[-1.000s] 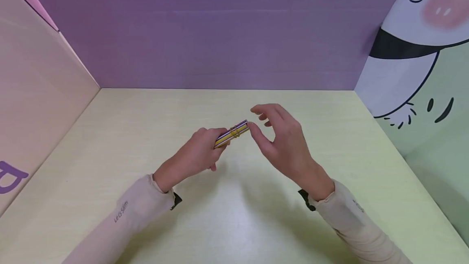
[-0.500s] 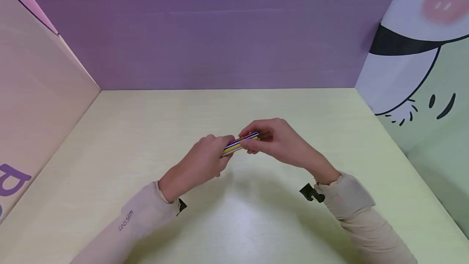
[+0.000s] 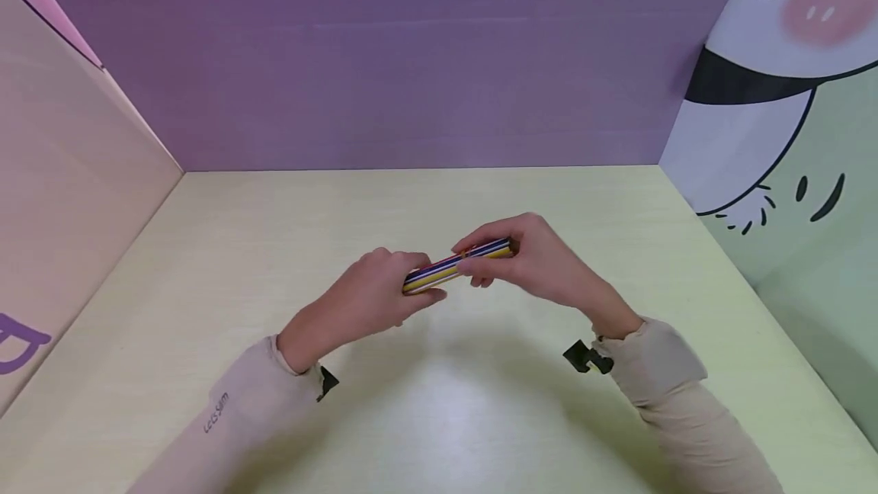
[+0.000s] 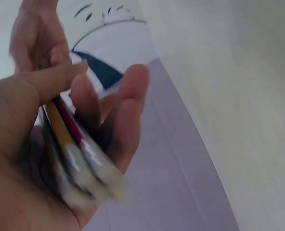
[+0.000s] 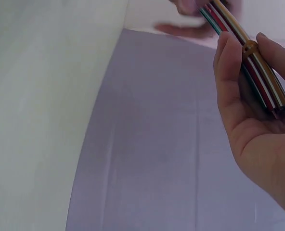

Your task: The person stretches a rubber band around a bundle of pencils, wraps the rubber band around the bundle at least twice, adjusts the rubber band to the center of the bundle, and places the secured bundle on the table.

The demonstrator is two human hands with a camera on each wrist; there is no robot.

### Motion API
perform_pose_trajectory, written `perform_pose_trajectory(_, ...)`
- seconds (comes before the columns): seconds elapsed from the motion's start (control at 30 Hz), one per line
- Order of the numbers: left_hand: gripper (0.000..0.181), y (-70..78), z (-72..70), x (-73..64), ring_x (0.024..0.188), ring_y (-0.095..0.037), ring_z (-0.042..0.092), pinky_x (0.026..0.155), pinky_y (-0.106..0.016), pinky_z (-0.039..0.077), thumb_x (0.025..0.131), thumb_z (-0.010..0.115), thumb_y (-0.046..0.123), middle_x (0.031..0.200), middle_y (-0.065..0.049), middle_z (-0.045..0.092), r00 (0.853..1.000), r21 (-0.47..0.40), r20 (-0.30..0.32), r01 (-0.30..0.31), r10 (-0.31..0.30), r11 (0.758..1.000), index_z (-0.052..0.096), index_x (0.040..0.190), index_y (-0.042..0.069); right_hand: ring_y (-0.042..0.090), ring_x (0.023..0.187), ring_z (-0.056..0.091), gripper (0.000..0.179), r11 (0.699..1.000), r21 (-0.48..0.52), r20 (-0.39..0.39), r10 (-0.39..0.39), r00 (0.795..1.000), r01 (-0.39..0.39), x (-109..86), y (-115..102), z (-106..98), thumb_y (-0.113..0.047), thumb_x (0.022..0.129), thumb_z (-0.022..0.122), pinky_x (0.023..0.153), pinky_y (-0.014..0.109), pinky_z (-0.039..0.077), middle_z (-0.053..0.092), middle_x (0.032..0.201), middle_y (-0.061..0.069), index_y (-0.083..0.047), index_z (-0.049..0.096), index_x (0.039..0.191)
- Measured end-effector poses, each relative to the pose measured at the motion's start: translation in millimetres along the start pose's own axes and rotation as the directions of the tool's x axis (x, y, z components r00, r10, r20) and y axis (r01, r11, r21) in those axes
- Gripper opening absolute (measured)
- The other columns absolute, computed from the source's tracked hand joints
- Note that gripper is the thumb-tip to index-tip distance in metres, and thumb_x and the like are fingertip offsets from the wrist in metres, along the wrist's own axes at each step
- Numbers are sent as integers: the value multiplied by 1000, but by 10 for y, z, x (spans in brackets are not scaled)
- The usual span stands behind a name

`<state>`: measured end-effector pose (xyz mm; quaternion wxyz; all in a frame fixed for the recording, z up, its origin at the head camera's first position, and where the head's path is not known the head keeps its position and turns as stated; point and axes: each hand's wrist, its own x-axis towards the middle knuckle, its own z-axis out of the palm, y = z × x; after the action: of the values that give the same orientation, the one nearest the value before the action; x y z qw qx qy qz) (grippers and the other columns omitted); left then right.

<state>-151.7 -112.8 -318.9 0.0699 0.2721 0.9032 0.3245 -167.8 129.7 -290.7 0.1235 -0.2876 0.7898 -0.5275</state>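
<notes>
A bundle of striped pencils (image 3: 434, 274) is held above the table between both hands, tilted up to the right. A yellowish rubber band (image 5: 250, 49) wraps it near its right end. My left hand (image 3: 366, 290) holds the left end, thumb across the pencils in the left wrist view, where pale blurred ends (image 4: 97, 190) with silvery collars stick out. With thumb and fingers, my right hand (image 3: 545, 265) grips the other end, fingertips beside the band. Part of the bundle is hidden behind the fingers.
Beneath the hands lies a pale wood-look table (image 3: 302, 212). A purple panel (image 3: 411, 59) stands at its back, a pinkish panel (image 3: 68, 174) on the left, and a green panel (image 3: 809, 265) with a cartoon animal on the right.
My right hand has come from apart, with spread fingers, to gripping the banded end. The bundle has shifted slightly right and lies flatter; more of it shows between the hands.
</notes>
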Motion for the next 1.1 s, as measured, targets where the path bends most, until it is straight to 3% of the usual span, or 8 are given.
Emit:
perform_pose_trajectory(0.1,23,-96,-142,0,53,-22,67,53,-35,51,93,71,37,70,-3,64,999,-177,31,30,-25,984,67,98,15,30,74,70,23,1000,23,-64,13,998,-11,-38,-16,-177,-15,90,76,75,38,60,74,89,12,-8,75,111)
perform_pose_trajectory(0.17,26,-165,-208,11,59,-29,71,57,-39,56,98,64,37,73,-9,65,1000,-365,8,2,1,931,68,103,12,31,75,70,24,999,46,-105,2,994,3,-62,-19,-268,-14,90,75,77,37,60,74,90,14,-6,74,113)
perform_pose_trajectory(0.37,57,-157,-169,69,98,-35,72,67,-44,60,108,31,49,109,-21,71,958,-785,-287,-238,5,572,56,129,3,31,75,71,26,989,141,-131,-19,991,38,-60,-11,-272,-13,90,75,78,39,60,73,93,18,-2,72,114)
perform_pose_trajectory(0.5,63,-60,-78,76,117,-31,64,74,-35,60,104,28,60,127,-18,66,906,-835,-413,-339,-87,433,52,130,7,33,75,70,23,991,131,-69,11,998,-2,-54,-23,-186,-12,89,76,77,44,60,73,91,18,-6,74,110)
perform_pose_trajectory(0.6,64,-9,-49,57,117,-33,64,77,-36,60,103,28,61,126,-16,67,895,-830,-437,-362,-92,424,54,126,6,34,73,69,21,994,109,-22,29,999,-26,-57,-38,-161,-12,87,78,75,46,59,73,88,18,-8,75,107)
perform_pose_trajectory(0.73,64,36,-1,57,112,-34,67,78,-39,60,105,30,56,120,-18,69,892,-803,-448,-370,-64,467,56,118,0,32,69,68,20,997,66,19,49,999,-51,-47,-20,-147,-13,86,79,68,42,59,73,84,14,-9,76,105)
perform_pose_trajectory(0.93,61,23,-12,66,84,-37,74,63,-50,60,106,35,53,110,-19,72,955,-848,-265,-166,-133,503,57,110,-4,29,68,68,20,998,-28,53,64,997,-62,-48,-9,-132,-18,85,80,63,35,56,73,82,9,-13,77,104)
perform_pose_trajectory(1.1,60,-3,-49,62,80,-38,73,53,-48,58,105,37,53,102,-18,73,964,-866,-219,-121,-150,486,58,106,-3,28,68,66,27,991,-117,67,68,995,-60,-63,-53,-196,-25,86,79,62,33,54,72,80,7,-18,74,112)
